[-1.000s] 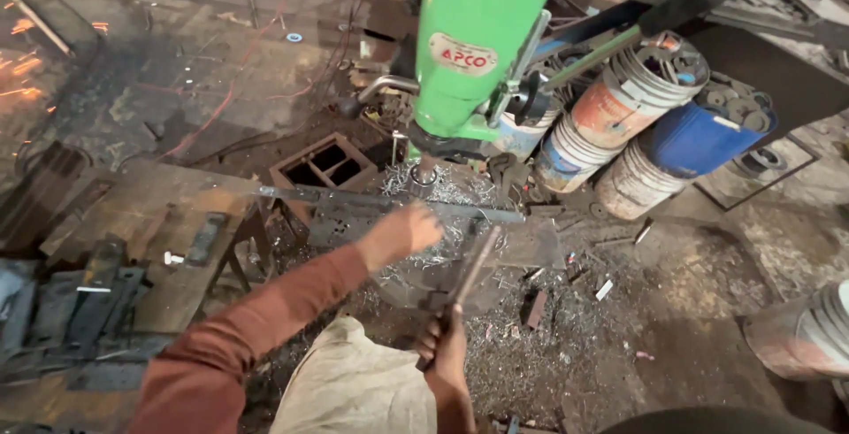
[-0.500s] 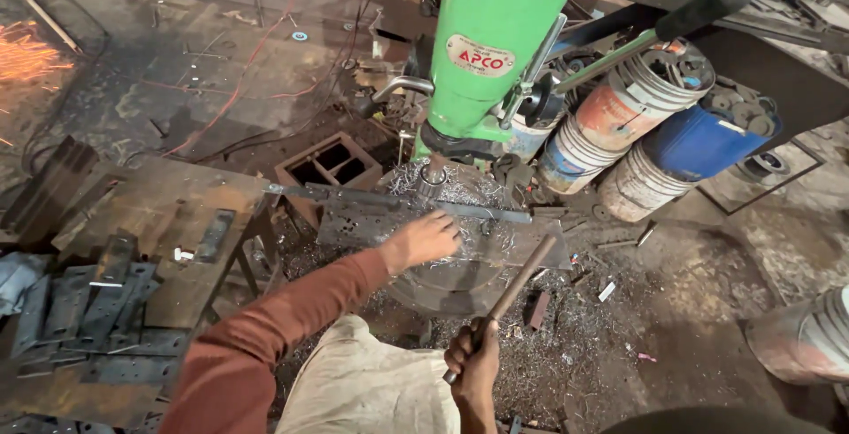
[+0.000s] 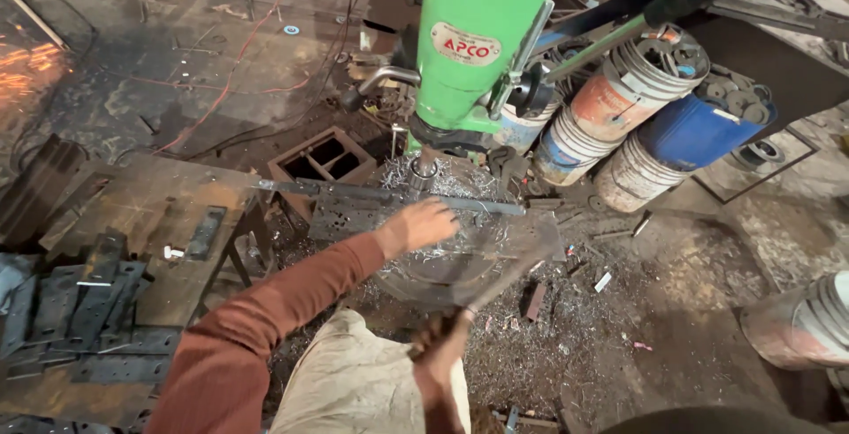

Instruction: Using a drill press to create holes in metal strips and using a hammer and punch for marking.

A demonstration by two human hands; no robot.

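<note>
- Left grip (image 3: 423, 224) laid on the long flat bar (image 3: 354, 192), right under the drill tip (image 3: 422, 171); fingers curled over the far edge, but cannot tell whether clasped round the bar or only pressing it down.
- Right grip (image 3: 439, 341) closed tight on the handle of a blurred striking tool (image 3: 500, 279), head slanting up and away towards the bar.
- Bar lying crosswise on the round drill plate, one end reaching out left of the left grip towards the desk (image 3: 159, 213), the other end just right of it.
- Judging by the heap of bright shavings (image 3: 460, 188) around the left grip and more strewn on the floor right of the right grip, a good deal of drilling already done here; holes in the bar too small to make out.
- Drill tip not touching the bar, feed lever (image 3: 619, 31) with no hand on it, well beyond both grips; bar not yet off the plate.
- Count: one green drill press (image 3: 478, 36), one bar, one striking tool.
- Four pails (image 3: 619, 98) and one blue drum (image 3: 703, 124), all far right of the grips.
- One two-holed block (image 3: 323, 158) just left of the left grip.
- Several dark plates (image 3: 62, 310) stacked on the desk, too overlapped to count.
</note>
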